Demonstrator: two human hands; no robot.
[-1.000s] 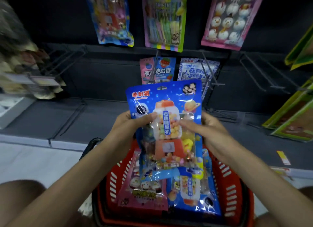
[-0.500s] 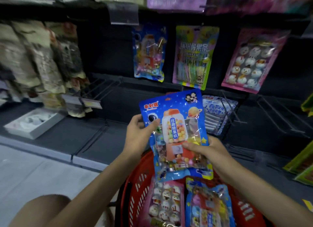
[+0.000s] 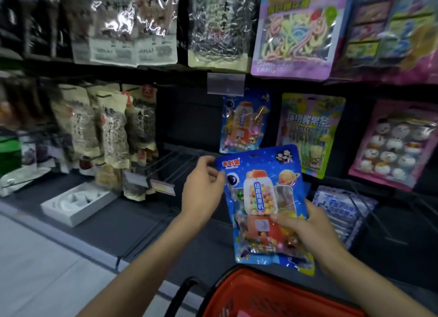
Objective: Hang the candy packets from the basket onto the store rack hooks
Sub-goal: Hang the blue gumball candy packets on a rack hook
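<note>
A blue candy packet with a gumball-machine picture is upright in front of the rack, held between both hands. My left hand pinches its upper left edge. My right hand grips its lower right side, thumb across the front. Just above and behind it, a matching blue packet hangs from a rack hook. The red basket shows at the bottom edge; its contents are out of view.
Bare wire hooks jut out left of the held packet. Yellow-pink and pink snowman packets hang to the right, brown snack bags to the left. A white box lies on the dark base shelf.
The view has tilted upward, so the basket's packets have left the frame. Both hands have raised the blue packet toward the hanging matching packet; the left hand has shifted to its top left edge.
</note>
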